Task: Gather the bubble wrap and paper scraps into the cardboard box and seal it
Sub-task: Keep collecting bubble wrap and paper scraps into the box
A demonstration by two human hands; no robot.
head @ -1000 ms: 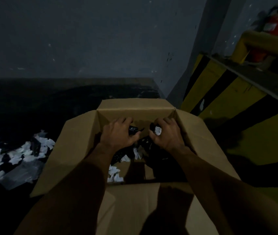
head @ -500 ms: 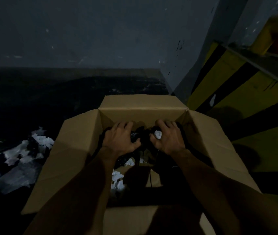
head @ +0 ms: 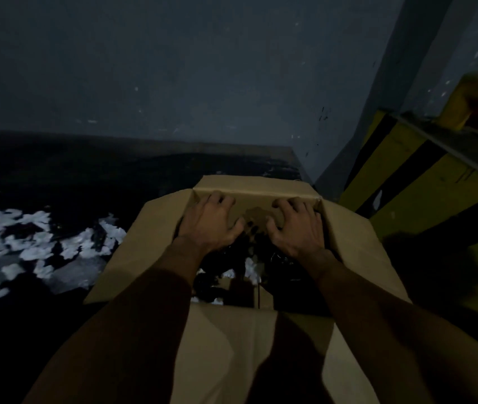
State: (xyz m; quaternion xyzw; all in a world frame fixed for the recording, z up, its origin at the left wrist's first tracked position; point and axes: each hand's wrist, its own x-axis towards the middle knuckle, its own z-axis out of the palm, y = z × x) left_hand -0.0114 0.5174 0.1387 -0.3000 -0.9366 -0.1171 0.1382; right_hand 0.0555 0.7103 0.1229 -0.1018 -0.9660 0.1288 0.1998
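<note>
The open cardboard box stands on the dark floor with all flaps spread out. My left hand and my right hand are inside it near the far wall, palms down, fingers spread over dark crumpled material. Neither hand visibly grips anything. A few white paper scraps lie among the dark contents. Left of the box, many white paper scraps are scattered on the floor, and a greyish sheet of bubble wrap lies beside them.
A grey wall rises just behind the box. A yellow-and-black striped barrier with a ledge runs along the right, close to the box's right flap. The floor is dark.
Both hands have moved toward the box's far wall and spread their fingers, letting go of the dark material they gripped. The view has shifted, showing more scraps at left.
</note>
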